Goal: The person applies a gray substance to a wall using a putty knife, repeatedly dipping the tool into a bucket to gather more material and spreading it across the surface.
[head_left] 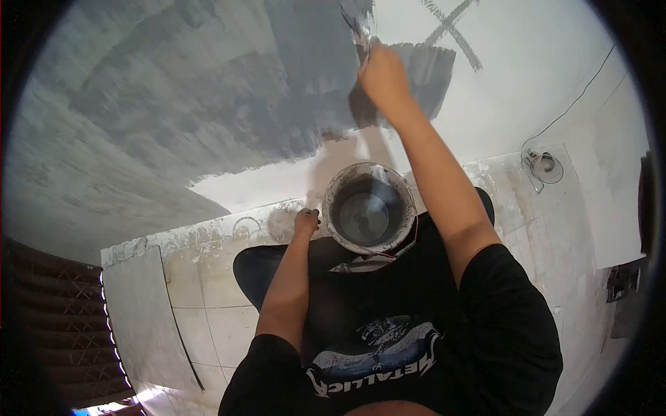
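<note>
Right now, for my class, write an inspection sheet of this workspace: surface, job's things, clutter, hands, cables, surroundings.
Surface: wall partly coated grey, white lower strip and right side; grey X mark.
Job's things: bucket with grey paint low inside; brush at the wall.
Clutter: unclear round object, right.
Hands: right hand grips the brush; left hand beside the bucket, contact unclear.
Cables: thin dark cable runs toward the round object.
Surroundings: tiled floor, flat board.
</note>
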A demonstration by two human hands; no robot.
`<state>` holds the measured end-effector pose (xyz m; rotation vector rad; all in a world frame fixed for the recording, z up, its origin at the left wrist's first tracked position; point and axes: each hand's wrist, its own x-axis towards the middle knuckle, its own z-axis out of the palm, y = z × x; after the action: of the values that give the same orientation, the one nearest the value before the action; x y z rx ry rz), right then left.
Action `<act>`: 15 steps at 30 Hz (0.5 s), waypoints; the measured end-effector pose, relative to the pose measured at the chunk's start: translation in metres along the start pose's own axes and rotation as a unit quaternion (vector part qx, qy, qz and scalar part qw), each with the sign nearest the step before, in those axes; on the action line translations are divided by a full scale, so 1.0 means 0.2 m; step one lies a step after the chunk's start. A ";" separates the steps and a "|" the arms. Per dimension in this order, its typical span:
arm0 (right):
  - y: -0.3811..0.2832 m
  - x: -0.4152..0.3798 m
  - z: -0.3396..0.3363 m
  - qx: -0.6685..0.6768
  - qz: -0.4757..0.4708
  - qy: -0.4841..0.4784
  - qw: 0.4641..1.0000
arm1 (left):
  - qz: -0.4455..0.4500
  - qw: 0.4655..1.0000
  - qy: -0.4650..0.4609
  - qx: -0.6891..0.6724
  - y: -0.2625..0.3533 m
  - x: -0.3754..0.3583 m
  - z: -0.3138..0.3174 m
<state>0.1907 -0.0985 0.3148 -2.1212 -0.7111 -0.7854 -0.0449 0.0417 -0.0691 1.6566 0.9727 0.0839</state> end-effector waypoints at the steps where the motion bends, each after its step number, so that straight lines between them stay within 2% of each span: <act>1: 0.00 -0.04 0.00 -0.011 0.012 -0.034 0.999 | -0.002 1.000 0.001 0.006 0.00 0.00 0.00; 6: 0.03 -0.19 0.03 -0.052 0.062 -0.161 0.984 | -0.003 1.000 0.009 0.009 -0.04 0.03 0.00; 9: 0.15 -0.18 0.09 -0.105 0.097 -0.298 0.944 | 0.002 1.000 0.006 -0.003 -0.02 0.02 0.01; 12: 0.09 -0.14 -0.05 -0.094 0.109 -0.262 0.954 | 0.033 0.999 -0.012 -0.037 -0.04 0.02 -0.01; 15: 0.01 -0.02 -0.17 -0.045 0.087 -0.166 0.981 | 0.035 0.999 -0.009 -0.033 -0.05 0.04 0.00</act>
<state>0.1791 -0.1281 0.3286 -2.3895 -0.6588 -0.3776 -0.0454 0.0475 -0.0809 1.6277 0.8888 0.1457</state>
